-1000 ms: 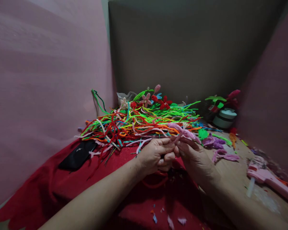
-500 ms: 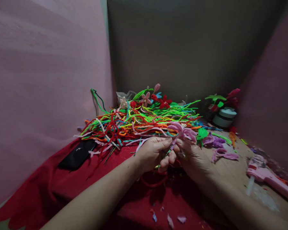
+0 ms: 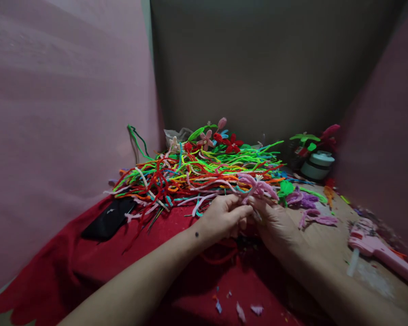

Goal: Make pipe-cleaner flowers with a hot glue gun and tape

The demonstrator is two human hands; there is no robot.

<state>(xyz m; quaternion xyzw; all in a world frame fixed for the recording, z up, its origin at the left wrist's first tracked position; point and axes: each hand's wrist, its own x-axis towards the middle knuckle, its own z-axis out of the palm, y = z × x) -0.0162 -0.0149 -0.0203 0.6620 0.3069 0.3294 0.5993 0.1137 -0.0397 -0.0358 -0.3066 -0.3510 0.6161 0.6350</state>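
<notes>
A pink pipe-cleaner flower [image 3: 263, 188] with pale stamens at its centre stands upright between my hands. My right hand [image 3: 275, 224] is closed, pinching the flower's base between thumb and fingers. From the left, my left hand [image 3: 226, 216] is closed around the stem just below the petals, its thumb laid across toward the right hand. The fingers hide most of the stem. Just behind the flower spreads a heap of many-coloured pipe cleaners [image 3: 204, 170].
A black phone [image 3: 107, 220] lies on the red cloth [image 3: 98, 271]. At right are a pink glue gun [image 3: 374, 246], purple pipe-cleaner pieces [image 3: 316, 219], a green one [image 3: 286, 188] and a lidded jar [image 3: 318, 165]. Finished flowers [image 3: 233, 144] stand at the back. Fluff scraps [image 3: 240, 312] lie in front.
My left hand has rolled over and its thumb has moved right and down along the stem, hiding the fingertips and green part seen before. The right hand keeps its pinch.
</notes>
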